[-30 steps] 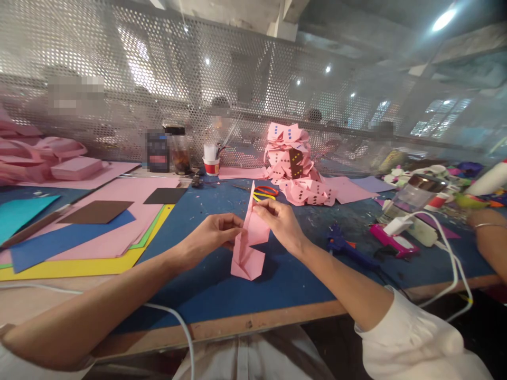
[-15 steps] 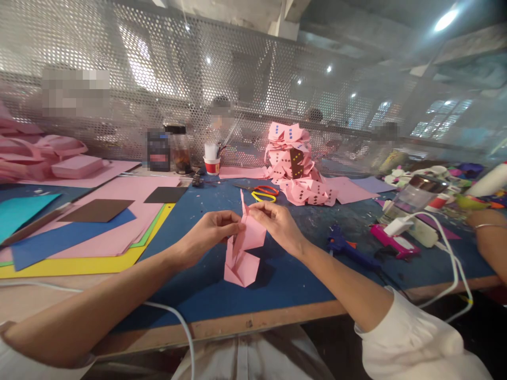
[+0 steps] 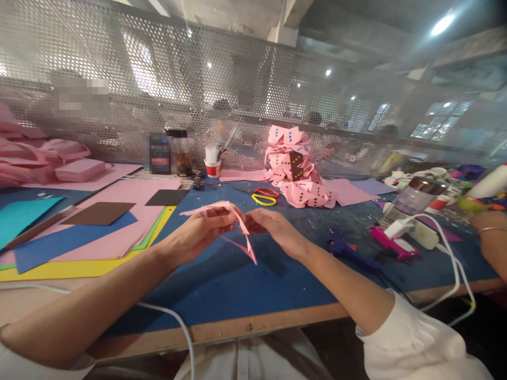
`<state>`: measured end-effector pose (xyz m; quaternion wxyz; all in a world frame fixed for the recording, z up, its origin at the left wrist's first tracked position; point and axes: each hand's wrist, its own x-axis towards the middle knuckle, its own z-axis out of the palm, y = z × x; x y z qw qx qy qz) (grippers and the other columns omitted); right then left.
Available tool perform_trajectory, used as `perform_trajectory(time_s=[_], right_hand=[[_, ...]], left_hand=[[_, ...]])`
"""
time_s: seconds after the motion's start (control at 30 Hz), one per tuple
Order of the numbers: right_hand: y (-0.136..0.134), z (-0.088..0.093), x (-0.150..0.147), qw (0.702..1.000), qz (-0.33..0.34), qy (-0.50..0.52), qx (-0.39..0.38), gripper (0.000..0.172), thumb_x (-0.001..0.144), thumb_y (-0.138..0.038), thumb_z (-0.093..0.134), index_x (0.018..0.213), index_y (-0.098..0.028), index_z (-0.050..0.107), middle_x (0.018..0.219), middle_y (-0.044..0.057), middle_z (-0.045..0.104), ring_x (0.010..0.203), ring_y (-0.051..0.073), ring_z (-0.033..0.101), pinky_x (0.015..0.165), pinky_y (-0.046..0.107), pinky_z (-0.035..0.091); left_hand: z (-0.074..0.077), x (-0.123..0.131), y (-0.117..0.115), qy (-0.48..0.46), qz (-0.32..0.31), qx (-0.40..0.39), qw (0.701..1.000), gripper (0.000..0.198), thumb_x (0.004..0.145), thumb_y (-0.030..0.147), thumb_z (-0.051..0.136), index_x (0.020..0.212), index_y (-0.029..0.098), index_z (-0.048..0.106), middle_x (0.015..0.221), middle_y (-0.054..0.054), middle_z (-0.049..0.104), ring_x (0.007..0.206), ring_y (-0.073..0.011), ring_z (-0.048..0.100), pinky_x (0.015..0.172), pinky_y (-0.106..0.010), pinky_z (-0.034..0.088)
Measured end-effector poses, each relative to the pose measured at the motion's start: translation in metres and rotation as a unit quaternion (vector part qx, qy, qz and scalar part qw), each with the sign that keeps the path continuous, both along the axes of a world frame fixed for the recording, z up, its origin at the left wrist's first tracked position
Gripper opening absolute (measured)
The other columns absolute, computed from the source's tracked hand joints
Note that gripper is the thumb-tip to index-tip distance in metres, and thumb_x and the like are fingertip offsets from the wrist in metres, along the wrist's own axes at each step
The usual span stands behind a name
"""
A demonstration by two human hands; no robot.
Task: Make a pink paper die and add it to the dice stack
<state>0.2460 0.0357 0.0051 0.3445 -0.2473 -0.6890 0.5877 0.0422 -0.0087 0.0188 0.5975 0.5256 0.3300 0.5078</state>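
A folded pink craft-sheet piece point(image 3: 241, 219) is held up above the blue table mat, its long flap reaching left over my left hand and a thin folded end hanging down. My left hand point(image 3: 200, 228) pinches it between thumb and fingers. At its right edge is my right hand point(image 3: 277, 231), fingers curled in against the piece; its fingertips are partly hidden. Just beyond lie scissors with red and yellow handles point(image 3: 264, 200). A heap of similar pink folded pieces with printed dots point(image 3: 287, 166) stands farther back.
Coloured sheets point(image 3: 99, 243) lie stacked on the left. To the right are a blue glue gun point(image 3: 350, 250), a magenta device with a white plug point(image 3: 396, 243) and a glass jar point(image 3: 414, 198). A white cable point(image 3: 182, 322) crosses the front edge. Another person's arm point(image 3: 493, 237) is at far right.
The pink piece has been turned from upright, its broad faces showing, to nearly edge-on, its long flap now pointing left. Both hands stay close together around it.
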Motion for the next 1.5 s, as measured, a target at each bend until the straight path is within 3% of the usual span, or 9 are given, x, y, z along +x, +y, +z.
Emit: perform_trajectory(time_s=[0.13,0.23,0.4,0.5,0.63,0.73,0.97,1.2,1.5], right_hand=[[-0.005,-0.001,-0.001,0.993,0.105,-0.005,-0.057,0.044,0.089,-0.061,0.06,0.095,-0.02,0.073,0.087,0.005,0.074,0.083,0.021,0.071,0.082,0.037,0.054],[-0.005,0.0,0.0,0.989,0.12,-0.005,-0.084,0.039,0.087,-0.058,0.065,0.093,-0.019,0.071,0.085,0.005,0.072,0.082,0.02,0.07,0.079,0.034,0.053],[0.003,0.001,0.004,0.999,0.032,-0.004,-0.026,0.033,0.086,-0.051,0.069,0.081,-0.019,0.066,0.079,0.0,0.065,0.071,0.013,0.058,0.068,0.026,0.045],[0.008,0.003,0.006,0.998,-0.046,-0.018,0.042,0.03,0.089,-0.049,0.066,0.087,-0.019,0.069,0.083,0.0,0.064,0.072,0.012,0.055,0.067,0.025,0.041],[0.015,0.005,0.009,0.98,-0.154,-0.027,0.122,0.03,0.087,-0.048,0.066,0.083,-0.019,0.068,0.075,-0.001,0.061,0.069,0.013,0.052,0.065,0.025,0.039],[0.02,0.003,0.011,0.967,-0.192,-0.04,0.164,0.03,0.086,-0.048,0.066,0.081,-0.019,0.068,0.072,-0.001,0.06,0.067,0.013,0.052,0.064,0.026,0.039],[0.022,-0.001,0.011,0.962,-0.178,-0.057,0.197,0.03,0.088,-0.049,0.066,0.084,-0.019,0.07,0.081,0.001,0.067,0.074,0.015,0.059,0.07,0.026,0.043],[0.017,0.004,0.012,0.978,-0.156,-0.019,0.139,0.045,0.098,-0.053,0.049,0.082,-0.019,0.073,0.088,0.003,0.071,0.089,0.018,0.065,0.082,0.028,0.046],[0.021,0.001,0.012,0.974,-0.164,-0.026,0.153,0.043,0.097,-0.054,0.051,0.084,-0.02,0.073,0.097,0.005,0.073,0.103,0.021,0.066,0.095,0.034,0.046]], left_hand=[[0.005,-0.001,-0.003,-0.017,-0.053,0.0,0.998,0.012,0.08,0.028,0.073,0.086,0.019,0.07,0.089,-0.006,0.071,0.075,-0.0219,0.066,0.07,-0.036,0.052],[0.005,-0.001,-0.004,-0.021,-0.069,0.004,0.997,0.012,0.082,0.03,0.073,0.089,0.02,0.07,0.093,-0.006,0.072,0.074,-0.0212,0.067,0.07,-0.037,0.052],[0.003,-0.004,-0.001,-0.041,-0.025,-0.032,0.998,0.027,0.069,0.028,0.082,0.094,0.021,0.074,0.105,-0.006,0.075,0.096,-0.0248,0.068,0.079,-0.032,0.053],[0.002,-0.005,0.002,-0.067,0.01,-0.074,0.995,0.041,0.066,0.024,0.083,0.106,0.021,0.074,0.107,-0.006,0.077,0.097,-0.0247,0.069,0.081,-0.031,0.054],[-0.003,-0.009,0.011,-0.099,0.009,-0.111,0.989,0.032,0.076,0.011,0.069,0.106,0.018,0.073,0.102,-0.006,0.077,0.088,-0.0186,0.07,0.082,-0.028,0.055],[-0.007,-0.014,0.018,-0.135,-0.008,-0.129,0.982,0.024,0.081,0.011,0.059,0.101,0.015,0.072,0.1,-0.009,0.076,0.089,-0.0197,0.07,0.084,-0.031,0.056],[-0.013,-0.016,0.023,-0.08,0.07,-0.161,0.981,0.009,0.084,0.02,0.068,0.09,0.015,0.073,0.091,-0.006,0.075,0.079,-0.0154,0.069,0.075,-0.025,0.059],[-0.02,-0.019,0.027,-0.092,0.089,-0.142,0.981,0.003,0.082,0.016,0.07,0.084,0.016,0.073,0.089,-0.006,0.073,0.077,-0.0161,0.068,0.069,-0.025,0.06],[-0.021,-0.021,0.029,-0.107,0.097,-0.125,0.982,0.002,0.083,0.018,0.07,0.083,0.015,0.071,0.085,-0.005,0.071,0.073,-0.0148,0.067,0.066,-0.024,0.058]])
